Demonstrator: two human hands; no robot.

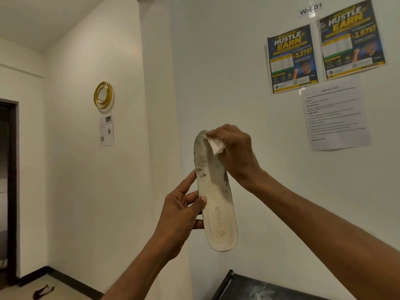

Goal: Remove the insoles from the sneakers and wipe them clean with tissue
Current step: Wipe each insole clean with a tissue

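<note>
The left hand (181, 217) holds the soiled insole (218, 204) upright in the air, its grip closed on the lower edge, thumb across the face. The right hand (237, 154) has its grip pinched on a tissue (216, 145), pressing it against the toe end.

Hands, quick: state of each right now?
Left hand: grips the insole by its lower half.
Right hand: pinches a tissue against the insole's top end.

Upright insole (217, 198) before the wall (227, 61), left hand (184, 215) at its lower left, right hand (234, 152) with tissue (217, 146) at its top
</note>
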